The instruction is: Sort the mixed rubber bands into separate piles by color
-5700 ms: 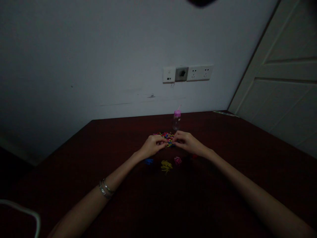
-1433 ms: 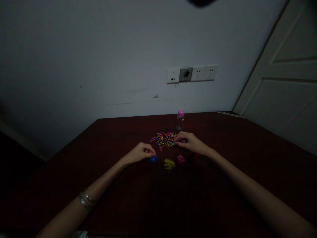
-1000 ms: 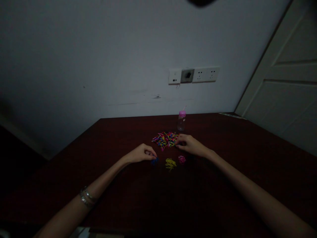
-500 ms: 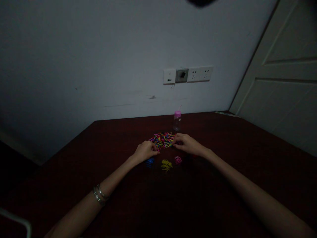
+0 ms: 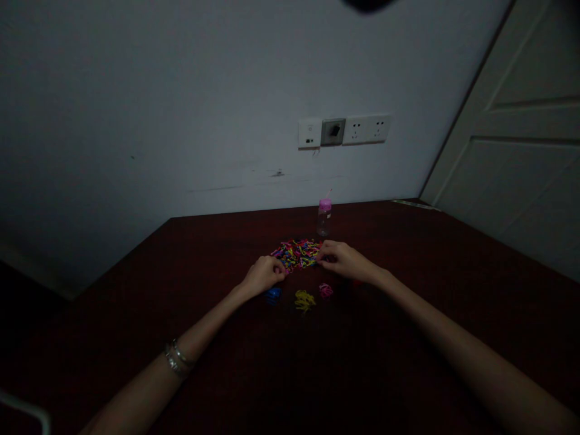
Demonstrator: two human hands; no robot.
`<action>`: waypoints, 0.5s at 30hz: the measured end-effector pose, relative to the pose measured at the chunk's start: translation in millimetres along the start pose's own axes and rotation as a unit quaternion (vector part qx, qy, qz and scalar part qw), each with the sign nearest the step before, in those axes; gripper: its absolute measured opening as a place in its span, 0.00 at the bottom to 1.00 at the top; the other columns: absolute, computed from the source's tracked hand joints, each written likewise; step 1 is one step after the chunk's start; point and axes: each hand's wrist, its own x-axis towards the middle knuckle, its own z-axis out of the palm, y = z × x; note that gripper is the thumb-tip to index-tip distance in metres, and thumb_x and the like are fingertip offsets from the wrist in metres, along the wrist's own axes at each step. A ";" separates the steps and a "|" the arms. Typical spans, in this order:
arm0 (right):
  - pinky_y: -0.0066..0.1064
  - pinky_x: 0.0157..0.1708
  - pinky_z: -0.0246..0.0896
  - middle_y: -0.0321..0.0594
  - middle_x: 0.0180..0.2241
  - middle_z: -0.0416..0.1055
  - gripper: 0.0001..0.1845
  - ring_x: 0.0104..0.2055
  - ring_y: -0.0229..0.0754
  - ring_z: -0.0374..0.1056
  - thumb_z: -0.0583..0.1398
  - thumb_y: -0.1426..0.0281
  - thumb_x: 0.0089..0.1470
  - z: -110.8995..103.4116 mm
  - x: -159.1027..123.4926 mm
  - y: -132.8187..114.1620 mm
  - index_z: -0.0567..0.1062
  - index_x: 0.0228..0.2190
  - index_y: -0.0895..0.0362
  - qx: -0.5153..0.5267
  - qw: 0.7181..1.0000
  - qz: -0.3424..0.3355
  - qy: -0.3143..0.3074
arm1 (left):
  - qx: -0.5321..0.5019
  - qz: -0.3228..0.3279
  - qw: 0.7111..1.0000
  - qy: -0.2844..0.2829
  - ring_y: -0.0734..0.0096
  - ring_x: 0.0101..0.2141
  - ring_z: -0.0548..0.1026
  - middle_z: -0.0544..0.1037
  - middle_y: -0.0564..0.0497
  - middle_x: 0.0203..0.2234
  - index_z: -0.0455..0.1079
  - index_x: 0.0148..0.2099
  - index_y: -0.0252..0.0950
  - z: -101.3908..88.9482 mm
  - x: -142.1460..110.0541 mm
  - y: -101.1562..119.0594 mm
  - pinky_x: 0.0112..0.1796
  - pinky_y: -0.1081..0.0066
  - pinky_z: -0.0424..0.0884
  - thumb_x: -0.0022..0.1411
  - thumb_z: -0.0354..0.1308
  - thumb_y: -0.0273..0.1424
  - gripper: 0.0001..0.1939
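Observation:
A heap of small multicoloured loop-shaped pieces, perhaps elastic bands, lies on the dark red table. At the heap's left edge is my left hand, its thumb and fingers pinched together near a pink piece; what they hold is too small to make out. My right hand curls at the right edge, fingertips touching the heap, with anything between them hidden. Closer to me lie three sorted clusters: blue pieces below my left hand, yellow pieces in the middle and pink pieces to the right.
Behind the heap stands a clear bottle with a pink lid. Wall sockets are set in the pale wall at the table's back edge. A white panelled door rises on the right.
My left hand has drawn slightly left and up, with its fingers more tightly together. My right hand stays nearly in place at the heap. The camera view has shifted a little.

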 end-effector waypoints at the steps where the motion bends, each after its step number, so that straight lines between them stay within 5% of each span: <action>1: 0.29 0.32 0.58 0.39 0.32 0.66 0.07 0.32 0.37 0.63 0.56 0.73 0.50 -0.1 0.2 0.0 0.74 0.31 0.56 0.000 1.000 0.000 0.000 | 0.004 -0.006 1.000 0.005 0.72 0.22 0.69 0.74 0.51 0.21 0.74 0.26 0.35 -0.7 -0.4 0.8 0.24 0.75 0.59 0.48 0.57 0.32 0.07; 7: 0.29 0.32 0.58 0.39 0.32 0.65 0.06 0.32 0.37 0.63 0.56 0.72 0.51 -0.5 1.3 -1.6 0.74 0.30 0.57 -0.002 1.000 -0.001 -0.004 | 0.058 -0.069 0.996 0.019 0.70 0.24 0.70 0.74 0.51 0.22 0.73 0.26 0.36 -4.9 -4.6 15.8 0.23 0.74 0.56 0.48 0.58 0.42 0.14; 15: 0.29 0.32 0.58 0.39 0.33 0.66 0.06 0.32 0.37 0.63 0.56 0.73 0.50 -1.2 1.9 -2.5 0.74 0.31 0.57 0.002 1.000 0.000 -0.008 | 0.108 -0.097 0.989 0.003 0.71 0.27 0.71 0.75 0.53 0.26 0.74 0.29 0.39 -6.1 -7.0 27.1 0.25 0.75 0.58 0.49 0.55 0.31 0.06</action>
